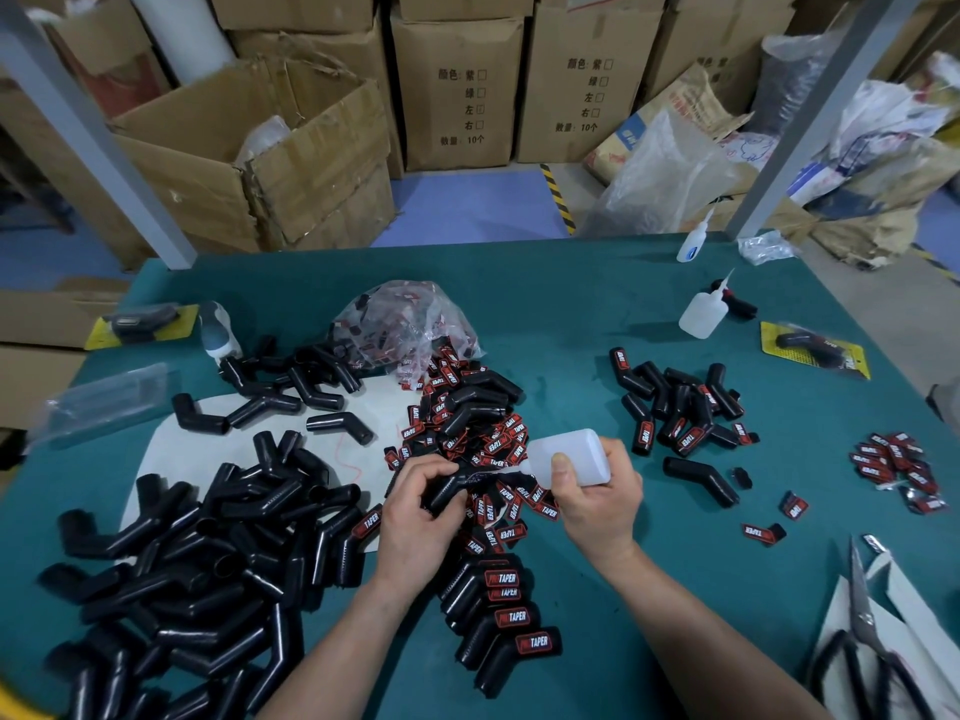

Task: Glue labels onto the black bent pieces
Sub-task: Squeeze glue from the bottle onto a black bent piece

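**Glue nozzle meets one bent piece**

Head view: three translucent white plastic glue bottles; two stand far right on the green table [571,304], one tilted bottle [571,457] is gripped by the right hand [597,504]; the left hand [415,517] curls round one black bent piece [445,492] at centre; four labelled pieces [511,615] lie nearer; red-and-black labels [493,444] are heaped uncountably.

Near left is choked by the pile of black bent pieces [208,563]; labels [483,444] crowd the middle. Open table [566,356] runs between them and the right cluster [680,413], and along the far edge. Near right, scissors [863,615] lie in the way.
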A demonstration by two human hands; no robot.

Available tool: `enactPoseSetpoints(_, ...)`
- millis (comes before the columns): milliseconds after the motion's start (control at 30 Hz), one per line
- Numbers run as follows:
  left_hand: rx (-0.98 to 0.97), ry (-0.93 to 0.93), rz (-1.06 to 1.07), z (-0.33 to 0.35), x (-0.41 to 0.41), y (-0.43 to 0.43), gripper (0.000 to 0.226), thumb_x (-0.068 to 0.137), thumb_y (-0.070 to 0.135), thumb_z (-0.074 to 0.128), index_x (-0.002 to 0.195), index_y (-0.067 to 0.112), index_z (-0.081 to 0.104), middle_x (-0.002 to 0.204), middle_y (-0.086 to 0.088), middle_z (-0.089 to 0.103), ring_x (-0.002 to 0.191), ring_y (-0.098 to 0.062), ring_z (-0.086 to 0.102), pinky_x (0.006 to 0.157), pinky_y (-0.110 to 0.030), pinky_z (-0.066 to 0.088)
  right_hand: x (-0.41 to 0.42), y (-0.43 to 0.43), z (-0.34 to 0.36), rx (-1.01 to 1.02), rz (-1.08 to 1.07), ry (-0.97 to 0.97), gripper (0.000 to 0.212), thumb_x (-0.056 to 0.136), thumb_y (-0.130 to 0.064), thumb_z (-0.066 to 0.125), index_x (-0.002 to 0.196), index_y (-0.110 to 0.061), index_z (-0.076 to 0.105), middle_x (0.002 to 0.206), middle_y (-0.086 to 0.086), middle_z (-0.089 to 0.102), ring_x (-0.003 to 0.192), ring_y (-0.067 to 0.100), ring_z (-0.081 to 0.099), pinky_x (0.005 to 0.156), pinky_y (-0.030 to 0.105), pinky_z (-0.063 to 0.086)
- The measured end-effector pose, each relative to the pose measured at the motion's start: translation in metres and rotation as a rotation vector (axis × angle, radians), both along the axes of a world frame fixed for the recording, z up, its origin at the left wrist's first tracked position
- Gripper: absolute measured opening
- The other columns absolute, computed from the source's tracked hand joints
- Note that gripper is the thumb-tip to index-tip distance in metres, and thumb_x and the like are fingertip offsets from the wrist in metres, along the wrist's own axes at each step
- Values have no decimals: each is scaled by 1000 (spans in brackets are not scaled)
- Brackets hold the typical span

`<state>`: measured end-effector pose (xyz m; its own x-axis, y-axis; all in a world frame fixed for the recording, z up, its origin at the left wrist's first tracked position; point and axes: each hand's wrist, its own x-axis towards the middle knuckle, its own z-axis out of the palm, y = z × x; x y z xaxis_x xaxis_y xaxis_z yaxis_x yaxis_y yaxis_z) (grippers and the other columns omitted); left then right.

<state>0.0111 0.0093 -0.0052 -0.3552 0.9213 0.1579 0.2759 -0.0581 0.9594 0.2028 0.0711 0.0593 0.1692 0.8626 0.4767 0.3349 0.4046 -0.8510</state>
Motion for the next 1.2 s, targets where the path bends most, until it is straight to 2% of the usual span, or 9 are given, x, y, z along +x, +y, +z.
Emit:
enactPoseSetpoints(133,-32,-53,15,-3,0,1,26,85,29,72,109,38,68,121,13,62,109,-24,66,80,-63,59,-1,-1,-1,-37,9,4,39,76,-36,65,82,3,61,71,-25,52,63,-18,54,55,-1,37)
enactPoseSetpoints(200,-33,-54,20,-3,0,1,26,85,30,72,109,38,68,121,12,62,110,-22,65,80,-64,59,-1,-1,-1,-40,19,-2,40,76,-35,66,82,4,60,71,-25,51,63,-19,53,55,-1,37)
enactPoseSetpoints(400,-45,-57,24,-3,-1,1,26,84,31,71,109,36,68,122,11,62,112,-23,65,81,-64,59,1,0,3,12,-19,-5,43,76,-35,65,81,8,60,65,-11,51,62,3,52,55,-2,36)
enactPoseSetpoints(500,-54,-66,30,-3,-1,1,26,84,32,71,109,37,68,123,11,62,113,-23,65,81,-64,59,2,2,4,23,-34,0,43,76,-34,64,80,8,60,64,-5,52,61,5,51,55,-2,36)
enactPoseSetpoints(633,-64,-72,29,-2,-1,1,28,85,26,72,110,36,68,123,12,61,114,-24,64,81,-64,59,2,1,5,18,-32,-4,43,76,-34,64,79,9,59,64,-10,50,61,5,51,54,-1,35)
enactPoseSetpoints(767,-67,-97,42,2,0,1,28,84,28,72,109,38,68,123,14,61,112,-21,65,72,-59,62,2,2,5,24,-19,-2,43,77,-33,65,80,9,59,65,-14,50,62,5,52,54,-1,36)
enactPoseSetpoints(967,-87,-108,40,3,1,0,36,87,12,74,108,40,67,121,13,61,114,-25,64,85,-65,57,2,1,4,11,3,5,40,77,-33,65,81,6,59,66,-16,50,61,1,53,54,-1,36)
enactPoseSetpoints(1033,-80,-95,47,5,1,1,41,88,6,74,107,41,67,120,13,62,114,-21,64,92,-61,56,2,0,2,7,10,-3,40,76,-33,66,81,6,59,67,-17,51,61,-3,54,54,-1,36)
enactPoseSetpoints(1200,-76,-71,62,7,3,1,48,88,-4,75,105,40,66,118,12,63,115,-18,64,101,-53,53,2,0,0,36,-19,-10,42,76,-34,65,80,7,60,66,-8,51,61,5,51,54,0,36)
